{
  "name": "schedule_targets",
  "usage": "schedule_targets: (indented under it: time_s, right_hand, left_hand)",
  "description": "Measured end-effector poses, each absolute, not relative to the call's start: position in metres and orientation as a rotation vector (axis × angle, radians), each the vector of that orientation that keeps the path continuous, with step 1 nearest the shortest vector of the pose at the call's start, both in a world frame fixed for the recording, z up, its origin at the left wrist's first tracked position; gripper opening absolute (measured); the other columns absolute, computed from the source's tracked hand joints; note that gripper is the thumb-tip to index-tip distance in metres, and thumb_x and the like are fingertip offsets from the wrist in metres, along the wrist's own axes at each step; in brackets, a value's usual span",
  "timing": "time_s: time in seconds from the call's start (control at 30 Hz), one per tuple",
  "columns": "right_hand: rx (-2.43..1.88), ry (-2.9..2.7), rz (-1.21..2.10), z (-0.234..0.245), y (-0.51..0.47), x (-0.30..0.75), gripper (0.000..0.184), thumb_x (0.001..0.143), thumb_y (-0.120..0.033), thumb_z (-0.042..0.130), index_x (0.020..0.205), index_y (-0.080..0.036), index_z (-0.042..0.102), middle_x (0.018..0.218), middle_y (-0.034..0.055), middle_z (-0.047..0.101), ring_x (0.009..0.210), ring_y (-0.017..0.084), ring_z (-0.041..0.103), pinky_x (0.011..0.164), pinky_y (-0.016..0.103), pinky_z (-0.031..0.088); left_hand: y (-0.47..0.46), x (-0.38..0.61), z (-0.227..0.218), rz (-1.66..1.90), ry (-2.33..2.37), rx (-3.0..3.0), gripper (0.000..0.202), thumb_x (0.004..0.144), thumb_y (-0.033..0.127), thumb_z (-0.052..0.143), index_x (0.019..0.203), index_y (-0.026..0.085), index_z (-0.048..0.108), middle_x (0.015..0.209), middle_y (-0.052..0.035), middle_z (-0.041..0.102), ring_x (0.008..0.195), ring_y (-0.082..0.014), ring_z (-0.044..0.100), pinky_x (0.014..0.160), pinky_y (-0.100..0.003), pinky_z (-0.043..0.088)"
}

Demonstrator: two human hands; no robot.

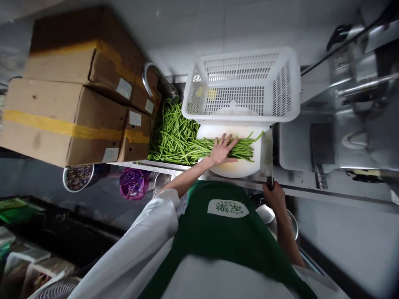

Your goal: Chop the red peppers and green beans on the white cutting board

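Note:
My left hand (222, 150) lies with spread fingers on a bundle of long green beans (246, 148) on a round white cutting board (232, 169). In my right hand (274, 195), at the counter's front edge, is the dark handle of a cleaver (266, 155). Its broad blade stands just right of the board, pointing away from me, beside the bean ends. A large heap of green beans (174, 135) fills the space left of the board, and some stalks run from it toward my left hand.
A white perforated plastic basket (240, 118) stands behind the board. Cardboard boxes (99, 124) are stacked at the left, near a curved faucet (152, 72). Metal containers (293, 143) and utensils are at the right. A bucket (78, 178) and a purple bag (134, 183) sit below the counter.

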State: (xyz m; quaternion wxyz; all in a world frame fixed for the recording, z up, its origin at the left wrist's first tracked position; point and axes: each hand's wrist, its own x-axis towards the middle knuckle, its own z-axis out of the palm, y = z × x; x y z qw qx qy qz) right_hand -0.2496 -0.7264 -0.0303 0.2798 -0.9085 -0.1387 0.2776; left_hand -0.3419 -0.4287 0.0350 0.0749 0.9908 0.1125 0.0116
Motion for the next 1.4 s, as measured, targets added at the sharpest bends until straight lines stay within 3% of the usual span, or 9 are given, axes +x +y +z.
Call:
schedule_targets:
  time_s: [0.07,0.23,0.4,0.57,0.7,0.9,1.07,1.27,1.4]
  right_hand:
    - [-2.420,-0.386,0.740,-0.028,-0.727,-0.250,0.033,0.084,-0.039,0.051,0.101,-0.015,0.065,0.080,0.0084,0.064,0.076,0.024,0.058,0.070,0.031,0.042]
    - [-2.407,-0.391,0.655,-0.027,-0.737,-0.253,0.030,0.088,-0.041,0.052,0.099,-0.016,0.066,0.086,0.0106,0.066,0.082,0.025,0.060,0.072,0.031,0.041]
    - [-2.339,-0.336,0.632,-0.031,-0.742,-0.261,0.026,0.089,-0.036,0.053,0.100,-0.016,0.065,0.087,0.0113,0.067,0.085,0.025,0.062,0.072,0.029,0.041]
    - [-2.320,-0.357,0.609,-0.035,-0.741,-0.265,0.024,0.090,-0.034,0.052,0.100,-0.016,0.064,0.088,0.0110,0.068,0.084,0.025,0.063,0.072,0.029,0.041]
    - [-2.326,-0.378,0.626,-0.036,-0.744,-0.263,0.026,0.091,-0.036,0.050,0.099,-0.016,0.065,0.085,0.0107,0.068,0.082,0.025,0.063,0.069,0.029,0.040]
    - [-2.346,-0.352,0.675,-0.036,-0.746,-0.262,0.030,0.093,-0.036,0.050,0.107,-0.014,0.065,0.088,0.0111,0.069,0.083,0.025,0.063,0.068,0.029,0.039]
    - [-2.357,-0.362,0.690,-0.032,-0.745,-0.262,0.028,0.094,-0.037,0.050,0.104,-0.015,0.064,0.089,0.0113,0.069,0.086,0.025,0.064,0.070,0.028,0.040]
    - [-2.459,-0.506,0.665,-0.019,-0.729,-0.267,0.026,0.097,-0.031,0.045,0.108,-0.013,0.060,0.090,0.0135,0.069,0.085,0.026,0.064,0.072,0.030,0.040]
    - [-2.434,-0.690,0.680,-0.016,-0.720,-0.268,0.022,0.098,-0.028,0.045,0.106,-0.013,0.059,0.092,0.0129,0.069,0.085,0.026,0.064,0.074,0.030,0.039]
  left_hand:
    - [-0.436,-0.315,0.023,-0.162,0.330,3.047,0.109,0.071,0.066,0.076,0.158,0.023,0.026,0.164,-0.0173,0.020,0.147,-0.0494,0.013,0.115,-0.067,0.020]
    - [-0.422,-0.303,0.014,-0.304,0.342,3.039,0.072,0.094,0.045,0.054,0.154,0.015,0.031,0.142,-0.0186,0.051,0.128,-0.0337,0.047,0.111,-0.052,0.034]
    - [-0.401,-0.271,0.039,-0.664,0.333,2.823,0.088,0.074,0.038,0.074,0.153,0.024,0.038,0.149,-0.0134,0.047,0.134,-0.0342,0.045,0.108,-0.048,0.042]
    - [-0.437,-0.193,0.028,-0.304,0.381,2.815,0.032,0.094,0.027,0.051,0.117,0.015,0.070,0.117,-0.0125,0.068,0.109,-0.0233,0.063,0.099,-0.034,0.048]
    - [-0.460,-0.155,0.009,-0.374,0.423,3.029,0.030,0.087,0.033,0.068,0.109,0.014,0.072,0.118,-0.0164,0.067,0.117,-0.0297,0.057,0.102,-0.041,0.045]
    - [-0.437,-0.172,0.021,-0.443,0.356,3.064,0.018,0.085,0.022,0.064,0.095,0.014,0.076,0.110,-0.0139,0.071,0.108,-0.0271,0.061,0.098,-0.039,0.047]
    - [-0.411,-0.205,0.039,-0.294,0.293,2.785,0.036,0.097,0.036,0.049,0.102,0.014,0.076,0.106,-0.0107,0.073,0.099,-0.0222,0.066,0.092,-0.033,0.051]
    - [-0.390,-0.273,0.043,-0.350,0.525,2.845,0.085,0.091,0.075,0.037,0.155,0.020,0.034,0.157,-0.0157,0.038,0.143,-0.0336,0.037,0.115,-0.053,0.033]
    - [-0.414,-0.323,0.024,-0.469,0.485,3.030,0.106,0.083,0.080,0.047,0.162,0.021,0.005,0.161,-0.0184,0.029,0.146,-0.0401,0.027,0.115,-0.063,0.024]
